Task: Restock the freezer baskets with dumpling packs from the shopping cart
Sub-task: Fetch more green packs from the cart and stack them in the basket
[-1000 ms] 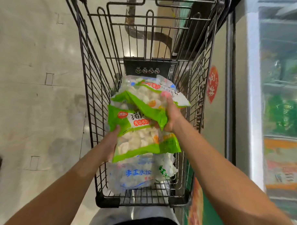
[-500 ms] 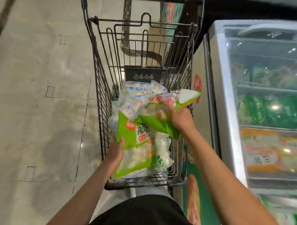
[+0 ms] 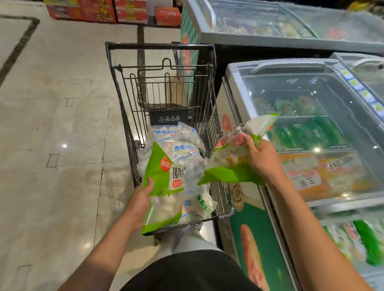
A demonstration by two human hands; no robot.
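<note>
On a pale tiled shop floor (image 3: 56,129), a wire shopping cart (image 3: 159,57) stands just left of a glass-topped freezer (image 3: 319,102). The left hand (image 3: 140,200) grips a green dumpling pack (image 3: 161,187) at the cart's near end. The right hand (image 3: 260,158) grasps a second green pack (image 3: 236,160), raised over the cart's right rim beside the freezer.

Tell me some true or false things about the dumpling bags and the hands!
1. Each hand holds a green dumpling pack. True: the left hand grips one green pack, the right hand another.
2. The shopping cart is empty. False: blue-printed dumpling packs lie in it.
3. The right hand's pack is over the cart's edge, beside the freezer. True.
4. The freezer's glass lid is open. False: it looks closed.
</note>
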